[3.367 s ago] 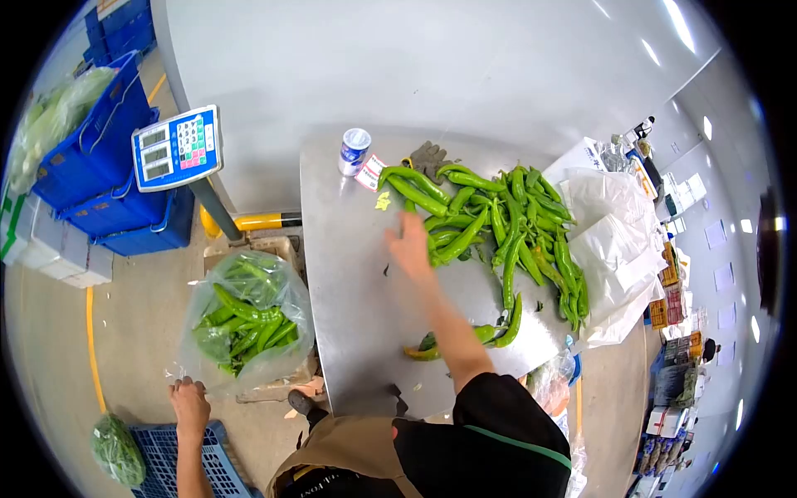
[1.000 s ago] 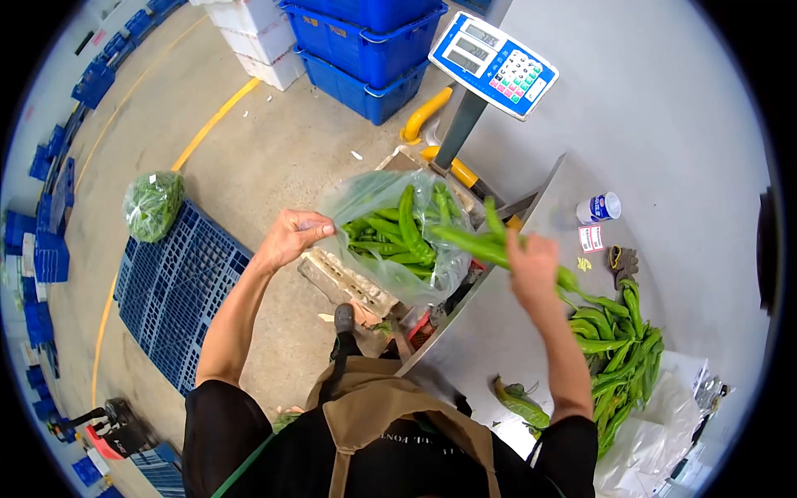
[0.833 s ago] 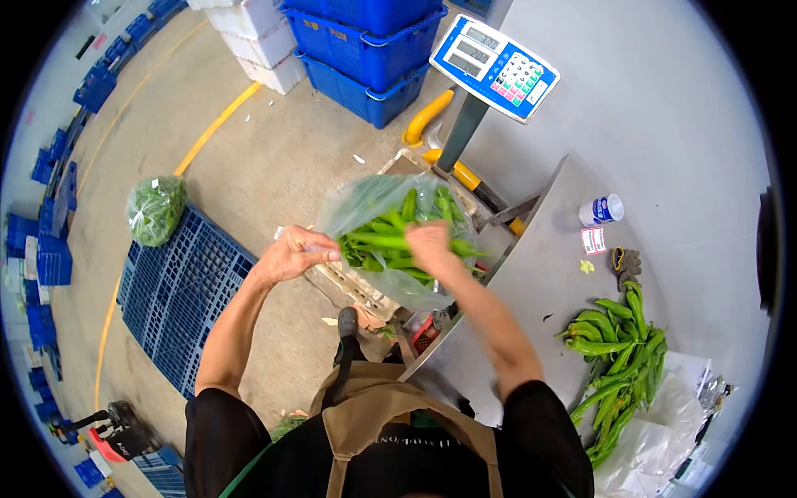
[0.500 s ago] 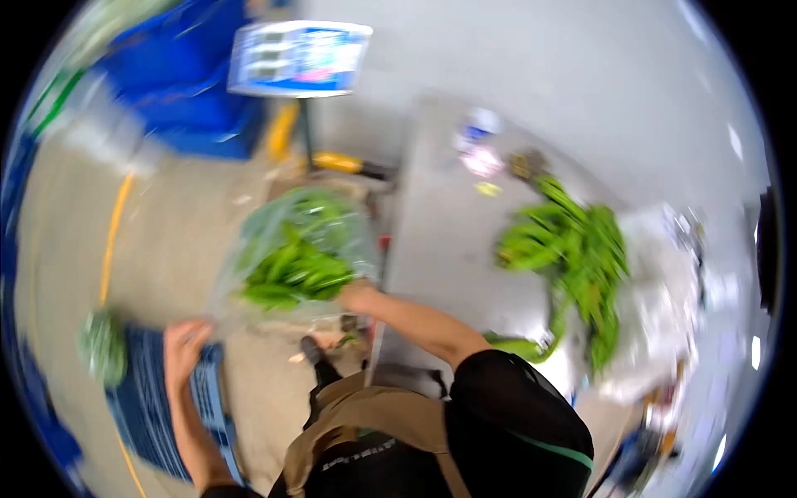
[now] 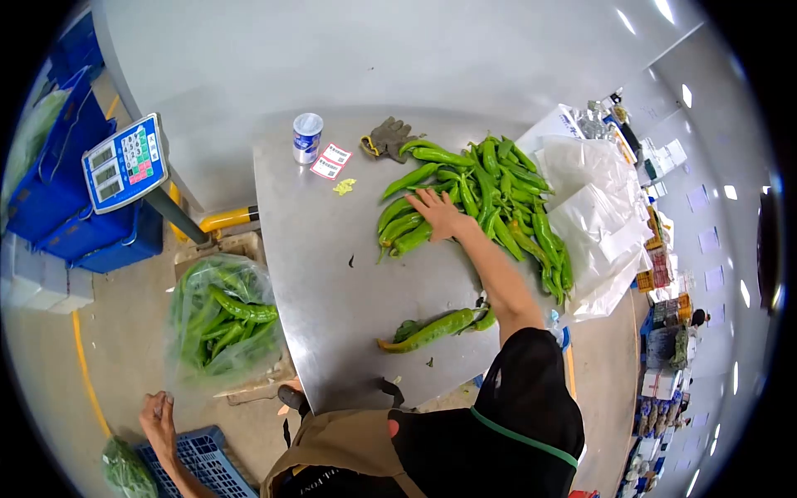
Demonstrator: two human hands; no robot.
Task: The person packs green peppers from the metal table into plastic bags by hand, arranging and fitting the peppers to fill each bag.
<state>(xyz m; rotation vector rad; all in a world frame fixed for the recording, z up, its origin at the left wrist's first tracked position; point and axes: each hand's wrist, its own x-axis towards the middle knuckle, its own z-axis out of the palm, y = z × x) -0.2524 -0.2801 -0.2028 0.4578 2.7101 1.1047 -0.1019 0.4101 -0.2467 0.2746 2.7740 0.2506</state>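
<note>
My right hand (image 5: 440, 217) lies with spread fingers on the left part of a pile of long green peppers (image 5: 490, 187) on the metal table (image 5: 332, 274). My left hand (image 5: 158, 419) is low on the left, its fingers pinched at the edge of a clear plastic bag (image 5: 187, 365). Long green peppers (image 5: 237, 319) partly fill that bag, which rests on the platform beside the table. Nearer my body, a few separate peppers (image 5: 432, 330) lie on the table, one partly yellowed.
A scale display (image 5: 124, 163) stands on a post behind the bag. On the table are a blue-white canister (image 5: 307, 138), labels (image 5: 331, 161), a grey glove (image 5: 388, 139) and white plastic bags (image 5: 594, 224). A blue crate (image 5: 199, 465) and a bagged green vegetable (image 5: 126, 469) are below left.
My right hand has moved from the peppers in the bag over to the pile on the table. My left hand stays by the bag's edge. The view has turned right.
</note>
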